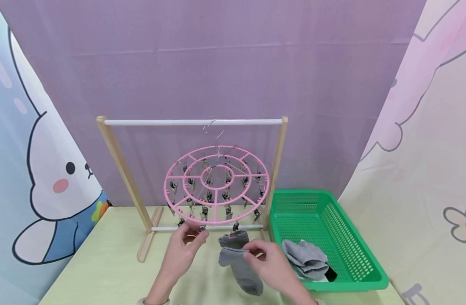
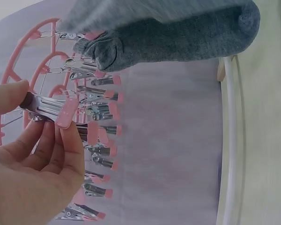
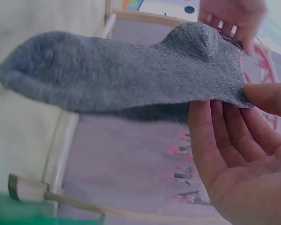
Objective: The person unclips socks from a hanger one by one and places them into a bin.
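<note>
My left hand (image 1: 183,250) pinches a metal clothes clip (image 2: 49,107) with pink tips, between thumb and fingers, at the near rim of a round pink drying hanger (image 1: 216,222). The clip's pink tips look closed together. My right hand (image 1: 269,262) holds a grey sock (image 3: 117,75) by its cuff, thumb on one side and fingers on the other; the toe hangs downward. Just behind it, a second grey sock (image 2: 178,44) hangs from another clip on the same rim, partly hidden in the head view by the held sock.
A wooden stand with a white top rail (image 1: 160,122) carries the hanger, with several clips dangling from its rings. To the right, a green basket (image 1: 359,245) contains folded grey socks (image 1: 307,258) and something black (image 1: 331,274). A purple curtain (image 1: 217,63) hangs behind.
</note>
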Demonstrator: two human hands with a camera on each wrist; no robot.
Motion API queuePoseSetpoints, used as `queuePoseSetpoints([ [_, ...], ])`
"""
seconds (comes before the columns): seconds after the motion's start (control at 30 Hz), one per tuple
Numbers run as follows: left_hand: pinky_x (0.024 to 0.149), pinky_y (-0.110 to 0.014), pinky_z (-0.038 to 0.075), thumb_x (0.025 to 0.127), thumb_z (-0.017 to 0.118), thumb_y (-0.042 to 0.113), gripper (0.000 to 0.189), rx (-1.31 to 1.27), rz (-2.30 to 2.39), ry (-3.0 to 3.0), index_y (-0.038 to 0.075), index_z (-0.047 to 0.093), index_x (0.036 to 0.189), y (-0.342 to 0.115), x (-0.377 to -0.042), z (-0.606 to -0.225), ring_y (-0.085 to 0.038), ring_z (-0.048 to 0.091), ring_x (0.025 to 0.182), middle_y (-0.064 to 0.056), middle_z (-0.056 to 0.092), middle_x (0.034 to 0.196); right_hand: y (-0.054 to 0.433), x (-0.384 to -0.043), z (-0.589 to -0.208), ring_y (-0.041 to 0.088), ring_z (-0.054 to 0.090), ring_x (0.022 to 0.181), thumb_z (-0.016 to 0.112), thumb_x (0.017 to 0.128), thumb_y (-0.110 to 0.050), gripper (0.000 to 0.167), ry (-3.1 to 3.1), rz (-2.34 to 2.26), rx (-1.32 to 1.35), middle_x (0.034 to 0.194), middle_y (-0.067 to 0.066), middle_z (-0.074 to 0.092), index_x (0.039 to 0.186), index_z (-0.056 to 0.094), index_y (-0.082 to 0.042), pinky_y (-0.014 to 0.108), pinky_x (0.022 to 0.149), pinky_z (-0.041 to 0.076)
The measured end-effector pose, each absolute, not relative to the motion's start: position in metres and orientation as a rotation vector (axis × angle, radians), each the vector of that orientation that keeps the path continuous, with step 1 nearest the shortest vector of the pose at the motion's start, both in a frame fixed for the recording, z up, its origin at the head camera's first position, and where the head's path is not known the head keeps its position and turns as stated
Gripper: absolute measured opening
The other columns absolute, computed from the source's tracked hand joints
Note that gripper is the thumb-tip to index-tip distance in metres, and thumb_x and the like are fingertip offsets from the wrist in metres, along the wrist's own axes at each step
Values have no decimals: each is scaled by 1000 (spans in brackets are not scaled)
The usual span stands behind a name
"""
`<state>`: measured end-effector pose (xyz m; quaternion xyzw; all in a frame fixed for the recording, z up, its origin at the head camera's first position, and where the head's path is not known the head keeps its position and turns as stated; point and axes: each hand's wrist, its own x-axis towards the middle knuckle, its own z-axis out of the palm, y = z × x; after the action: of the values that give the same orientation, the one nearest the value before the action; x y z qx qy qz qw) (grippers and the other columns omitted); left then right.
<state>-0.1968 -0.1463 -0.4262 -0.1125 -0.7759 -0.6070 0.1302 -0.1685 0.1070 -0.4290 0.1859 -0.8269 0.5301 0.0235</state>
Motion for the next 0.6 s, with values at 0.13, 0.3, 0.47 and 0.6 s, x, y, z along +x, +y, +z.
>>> queuePoseSetpoints([
  [0.13, 81, -29, 55, 94, 73, 13, 15, -306, -1750, -2260, 8, 67, 107, -149, -198, -426, -16, 64, 85, -4, 66, 93, 117, -164, -418, 10, 63, 83, 70, 97, -18, 9, -2571, 1619, 489, 91, -3, 68, 104, 74, -13, 26, 72, 56],
  [0.3, 82, -29, 53, 95, 72, 14, 14, -284, -1725, -2263, 9, 67, 108, -151, -198, -425, -16, 63, 87, -3, 66, 94, 126, -157, -406, 12, 65, 84, 72, 95, -13, 9, -2523, 1601, 439, 92, -1, 69, 103, 74, -12, 27, 75, 58],
  [0.47, 88, -30, 53, 96, 71, 15, 16, -246, -1726, -2266, 8, 67, 109, -151, -199, -423, -15, 63, 92, -4, 66, 99, 139, -152, -394, 13, 67, 88, 72, 95, -13, 11, -2467, 1627, 380, 93, 1, 69, 106, 74, -11, 28, 78, 58],
  [0.6, 89, -29, 53, 96, 71, 14, 17, -242, -1727, -2258, 6, 66, 110, -152, -199, -423, -15, 63, 94, -5, 66, 101, 150, -150, -385, 14, 68, 89, 72, 96, -14, 10, -2413, 1651, 304, 93, 2, 69, 105, 74, -11, 28, 79, 58],
])
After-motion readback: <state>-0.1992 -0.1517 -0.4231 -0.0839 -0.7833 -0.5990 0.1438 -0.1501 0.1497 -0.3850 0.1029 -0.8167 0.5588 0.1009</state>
